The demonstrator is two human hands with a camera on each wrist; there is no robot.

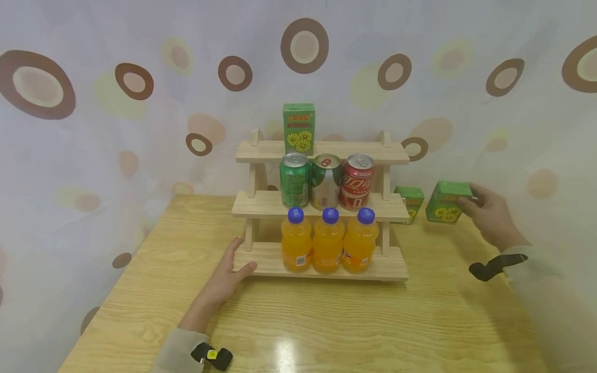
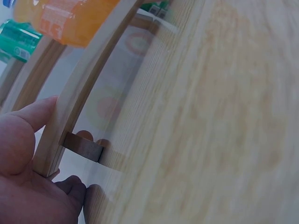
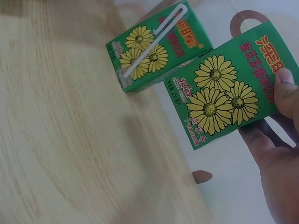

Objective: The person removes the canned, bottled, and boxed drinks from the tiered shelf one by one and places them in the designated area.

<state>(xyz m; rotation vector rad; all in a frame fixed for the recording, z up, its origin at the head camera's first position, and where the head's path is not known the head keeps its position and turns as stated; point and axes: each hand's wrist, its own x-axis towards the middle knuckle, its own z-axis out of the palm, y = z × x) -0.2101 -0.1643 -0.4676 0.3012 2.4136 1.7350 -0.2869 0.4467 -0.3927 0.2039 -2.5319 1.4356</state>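
Note:
My left hand (image 1: pixel 225 275) grips the left end of the bottom board of a three-step wooden display rack (image 1: pixel 268 263). Its thumb lies over the board's edge in the left wrist view, the other fingers partly hidden behind the wood. To the right of the rack, my right hand (image 1: pixel 494 216) holds a green drink carton (image 1: pixel 445 204) with yellow flowers, thumb on its printed front in the right wrist view. Beside that one stands another green carton (image 3: pixel 159 49), with a white straw on its face. A third carton (image 1: pixel 299 129) stands upright on the top step.
Three cans stand on the middle step: a green can (image 1: pixel 295 181), a green-and-white can (image 1: pixel 326 184) and a red can (image 1: pixel 357 182). Three orange drink bottles (image 1: pixel 327 248) with blue caps line the bottom step. A patterned cloth (image 1: pixel 154 119) hangs behind the wooden table (image 1: pixel 317 321).

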